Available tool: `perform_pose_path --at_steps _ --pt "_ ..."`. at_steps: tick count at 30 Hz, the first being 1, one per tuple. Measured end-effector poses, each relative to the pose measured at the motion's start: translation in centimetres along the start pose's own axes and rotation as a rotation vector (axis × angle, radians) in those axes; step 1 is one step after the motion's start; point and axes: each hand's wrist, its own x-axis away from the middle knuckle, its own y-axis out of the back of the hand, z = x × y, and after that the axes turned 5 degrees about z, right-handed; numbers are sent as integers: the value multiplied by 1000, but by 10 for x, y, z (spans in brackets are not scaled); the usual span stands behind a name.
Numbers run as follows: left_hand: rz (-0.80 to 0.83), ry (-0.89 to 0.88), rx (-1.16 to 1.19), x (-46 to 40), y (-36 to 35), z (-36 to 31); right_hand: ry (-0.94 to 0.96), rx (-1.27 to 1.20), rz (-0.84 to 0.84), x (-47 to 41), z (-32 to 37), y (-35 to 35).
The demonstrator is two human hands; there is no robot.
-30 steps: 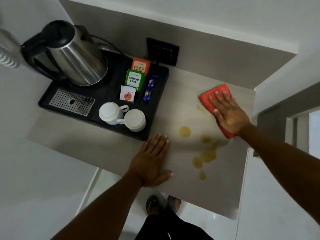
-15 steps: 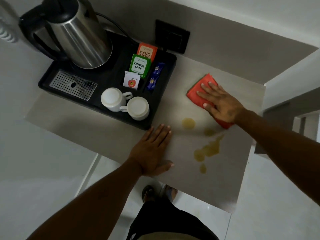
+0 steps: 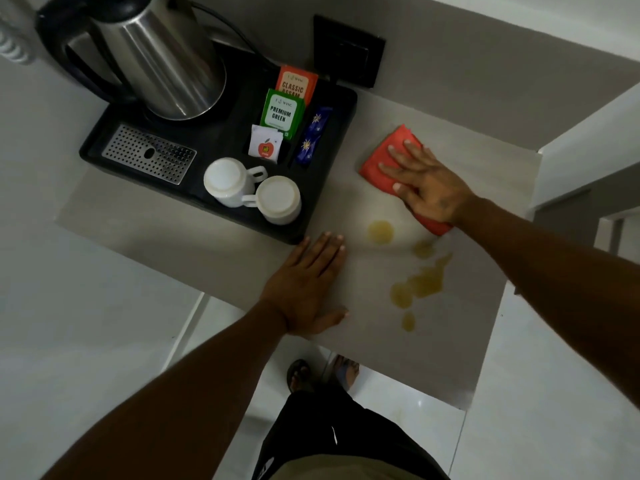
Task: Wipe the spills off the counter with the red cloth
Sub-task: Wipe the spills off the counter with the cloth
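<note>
- Grey, matte laminate forms the counter (image 3: 242,271): a flat slab with straight edges, set against a grey back wall, its near edge overhanging pale glossy floor tiles.
- Red cloth (image 3: 384,157): soft, folded to a rough rectangle, lying flat on the counter's far right part. One corner points to the wall; the near end shows past the wrist.
- Right hand (image 3: 426,188): palm down on the cloth, fingers spread and flat. It presses the fabric and does not clutch it.
- Left hand (image 3: 308,289): flat on bare counter at the near edge, fingers straight and together, thumb out. It holds nothing. The fingertips lie just beside the tray's near corner.
- Spills (image 3: 419,282): yellow-brown liquid, thin and glossy. One round spot (image 3: 380,231) sits between the two hands; a ragged chain of pools lies nearer the person, its top end touching or almost touching the cloth's near end.
- Tray (image 3: 325,209): black plastic, rounded corners, raised rim, on the counter's left half against the wall.
- On the tray: a brushed-steel kettle (image 3: 162,60) with black handle, a perforated metal grate (image 3: 149,154), two white cups (image 3: 252,192) standing upside down with handles touching, and paper sachets (image 3: 284,112) upright in slots.
- Open room: bare counter lies right of the tray, from the wall to the near edge. A white wall bounds the right side near the cloth.
</note>
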Motion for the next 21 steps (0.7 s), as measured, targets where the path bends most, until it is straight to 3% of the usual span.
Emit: perform_pose_path --at_steps 7,14,21 --pt "18 20 6 0 0 0 141 39 9 29 26 -17" --pt "-14 -1 -14 0 0 0 -17 -21 -31 17 22 -10" --pt "-39 -8 4 1 0 0 109 -22 -24 68 38 -23"
